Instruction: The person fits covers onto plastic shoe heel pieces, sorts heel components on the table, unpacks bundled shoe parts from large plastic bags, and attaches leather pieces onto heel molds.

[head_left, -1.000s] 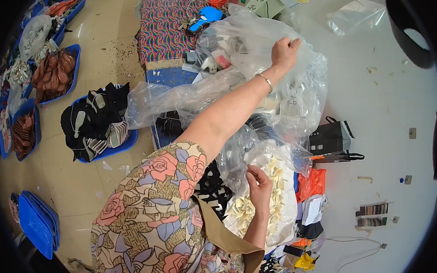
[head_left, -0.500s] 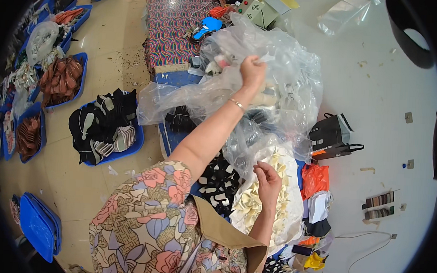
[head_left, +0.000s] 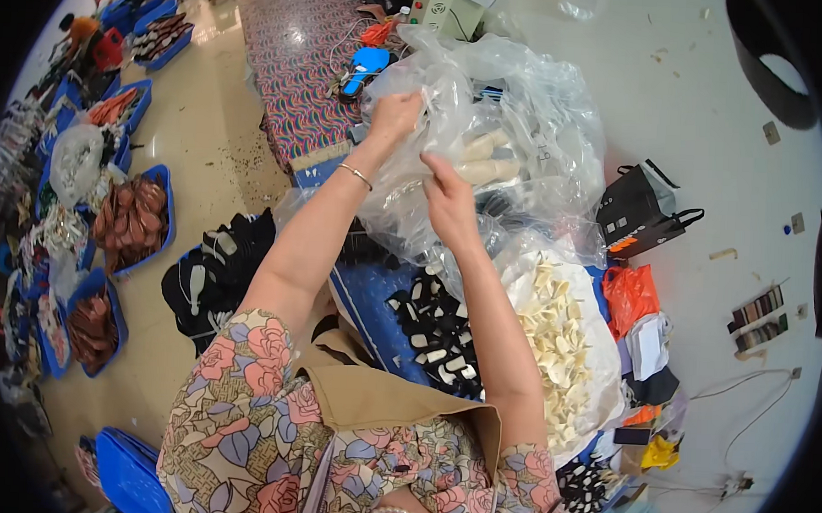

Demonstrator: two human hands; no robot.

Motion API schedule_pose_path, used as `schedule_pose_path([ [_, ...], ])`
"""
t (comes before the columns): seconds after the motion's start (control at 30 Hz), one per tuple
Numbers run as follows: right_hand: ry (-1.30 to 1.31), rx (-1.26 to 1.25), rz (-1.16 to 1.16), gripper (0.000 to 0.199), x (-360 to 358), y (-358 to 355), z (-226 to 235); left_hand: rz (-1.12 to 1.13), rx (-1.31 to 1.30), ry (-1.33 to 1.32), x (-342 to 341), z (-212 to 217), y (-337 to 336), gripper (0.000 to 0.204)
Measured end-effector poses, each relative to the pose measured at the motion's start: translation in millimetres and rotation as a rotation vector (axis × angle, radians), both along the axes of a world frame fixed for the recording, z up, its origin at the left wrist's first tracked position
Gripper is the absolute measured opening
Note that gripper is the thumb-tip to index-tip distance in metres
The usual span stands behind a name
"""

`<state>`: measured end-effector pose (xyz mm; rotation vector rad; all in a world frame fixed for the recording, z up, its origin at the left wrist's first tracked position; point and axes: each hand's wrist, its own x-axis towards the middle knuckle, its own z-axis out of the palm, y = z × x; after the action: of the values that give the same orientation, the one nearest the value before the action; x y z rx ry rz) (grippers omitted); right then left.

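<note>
My left hand point(head_left: 396, 116) is closed round the edge of a large clear plastic bag point(head_left: 555, 98) and holds it up. Beside it, over the near side of the bag, is my right hand point(head_left: 450, 203), one digit stretched out toward the opening; its other fingers are partly hidden. Inside the bag lie several cream-coloured pieces point(head_left: 489, 159), blurred by the film. Closer to me a white sheet point(head_left: 598, 375) carries a heap of small curved cream pieces point(head_left: 554, 336). Left of that sheet, small black and white pieces point(head_left: 435, 331) lie on the blue tabletop point(head_left: 359, 300).
A patterned cloth point(head_left: 291, 59) covers the far table, with a blue sandal point(head_left: 364, 71) on it. At the right stand a black carrier bag point(head_left: 647, 212) and a red plastic bag point(head_left: 631, 298). Blue trays point(head_left: 170, 209) with brown and black parts line the floor at left.
My left hand has moved left, drawing the bag's film with it. From above the cream pieces, my right hand has come up to the bag. The whole view has shifted.
</note>
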<state>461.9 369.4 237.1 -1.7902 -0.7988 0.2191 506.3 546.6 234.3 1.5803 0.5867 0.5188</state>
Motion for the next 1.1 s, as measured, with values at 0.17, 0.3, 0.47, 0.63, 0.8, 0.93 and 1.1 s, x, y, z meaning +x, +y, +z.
schedule_pose_path([
  [0.17,-0.514,-0.054,-0.277,0.066,105.4,77.0,-31.1,-0.294,-0.148,0.127,2.6,18.6,28.0,0.037],
  [0.3,-0.658,-0.52,-0.556,0.063,125.5,108.8,23.8,-0.795,-0.792,0.16,-14.0,29.0,72.2,0.055],
  [0.47,-0.983,-0.672,-0.398,0.032,209.5,148.8,-18.5,-1.12,-0.966,0.087,-1.3,20.5,127.0,0.057],
  [0.63,-0.433,-0.557,-0.111,0.01,276.5,153.5,-26.5,-0.867,-1.166,-0.106,12.3,1.7,218.1,0.043],
  [0.8,0.328,-0.19,-0.146,0.019,263.6,177.8,10.6,0.057,0.204,0.195,25.3,-78.7,308.5,0.026],
  [0.93,0.43,-0.063,-0.338,0.025,267.2,173.3,9.0,0.434,0.858,-0.439,48.2,-4.7,219.0,0.03],
  [1.1,0.478,-0.032,-0.261,0.026,264.6,184.7,10.0,0.236,1.164,-0.289,87.6,-19.2,148.1,0.037],
])
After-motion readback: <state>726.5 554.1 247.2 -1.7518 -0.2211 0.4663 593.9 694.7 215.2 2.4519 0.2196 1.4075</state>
